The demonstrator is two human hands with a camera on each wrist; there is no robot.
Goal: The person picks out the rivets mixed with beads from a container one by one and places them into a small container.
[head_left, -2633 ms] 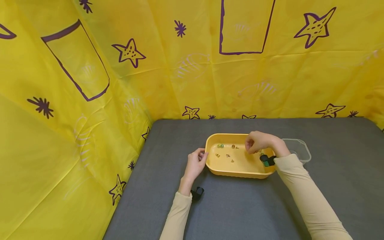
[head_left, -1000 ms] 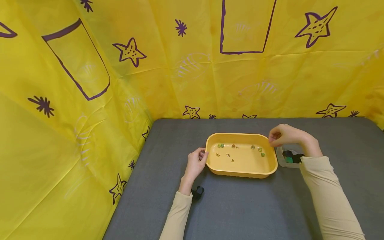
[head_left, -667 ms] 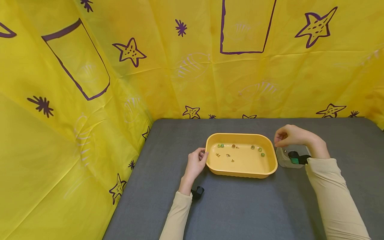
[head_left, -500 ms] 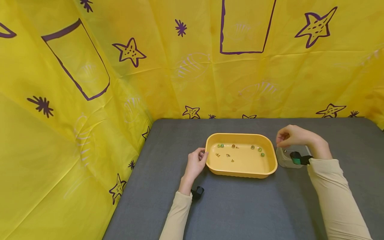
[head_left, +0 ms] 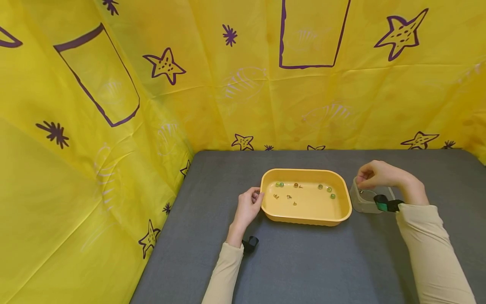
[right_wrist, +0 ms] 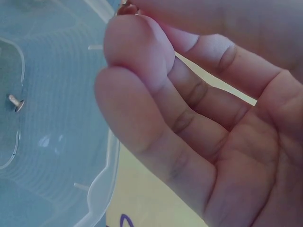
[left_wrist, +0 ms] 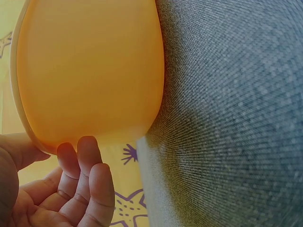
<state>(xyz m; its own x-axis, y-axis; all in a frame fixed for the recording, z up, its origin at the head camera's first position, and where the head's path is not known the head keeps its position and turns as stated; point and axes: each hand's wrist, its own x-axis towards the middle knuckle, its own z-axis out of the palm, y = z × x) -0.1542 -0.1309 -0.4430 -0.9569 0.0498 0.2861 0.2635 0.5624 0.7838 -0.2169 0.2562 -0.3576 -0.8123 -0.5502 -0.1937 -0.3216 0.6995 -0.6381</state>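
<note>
My left hand [head_left: 249,207] holds the left end of a yellow plastic tray [head_left: 307,221]; in the left wrist view the thumb is at its rim and the fingers lie against the outer wall. My right hand [head_left: 383,174] is over the clear plastic container [head_left: 366,207] beside the tray. In the right wrist view its fingertips pinch a small coppery metal piece [right_wrist: 127,8], mostly hidden. A small silver rivet-like piece [right_wrist: 16,103] lies in the container. Several glass marbles [head_left: 329,189] and several tiny brass-coloured pieces [head_left: 289,197] lie in the tray.
A grey cloth-covered table [head_left: 296,261] carries the tray and container. Behind and to the left hangs a yellow cloth [head_left: 212,105] with purple starfish drawings. Each wrist wears a black camera strap [head_left: 250,244].
My right hand has moved right, from inside the tray across its right rim to above the clear container, and is now slightly lower. My left hand has stayed at the tray's left end.
</note>
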